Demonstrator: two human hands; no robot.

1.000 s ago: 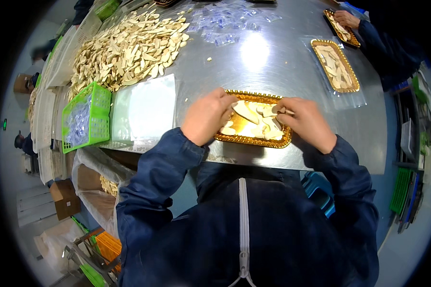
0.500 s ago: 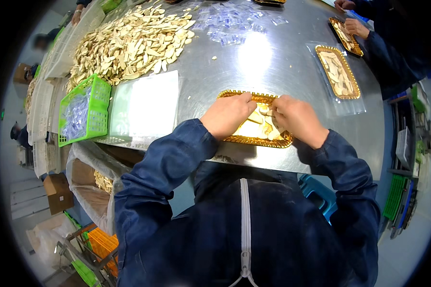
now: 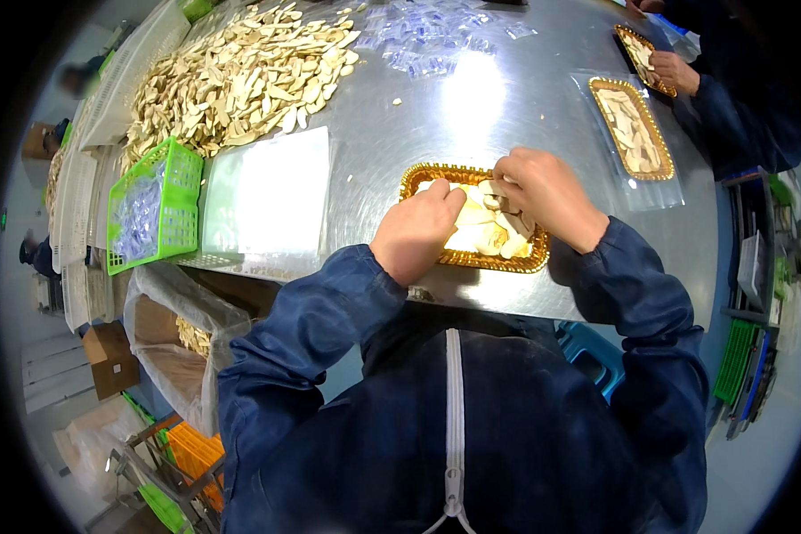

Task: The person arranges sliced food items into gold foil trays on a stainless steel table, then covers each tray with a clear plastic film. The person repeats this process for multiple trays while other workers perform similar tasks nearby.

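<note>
In front of me a gold tray with a ribbed rim (image 3: 494, 261) holds pale dried slices (image 3: 482, 230). My left hand (image 3: 416, 229) lies over the tray's left end, its fingers curled in against the slices; what they grip is hidden. Above the far right part of the tray, my right hand (image 3: 547, 191) is closed in a pinch, with a pale slice (image 3: 492, 199) at its fingertips.
A big heap of slices (image 3: 240, 80) covers the table's far left. Nearer stand a green basket of small clear packets (image 3: 180, 209) and clear plastic bags (image 3: 267, 196). More packets (image 3: 432, 36) lie beyond. At right, a bagged filled tray (image 3: 632, 129) lies near a co-worker's hand (image 3: 676, 71).
My left hand has drawn back toward me and slightly left, uncovering more slices. My right hand has shifted slightly away from me. The co-worker's hand has moved over their tray.
</note>
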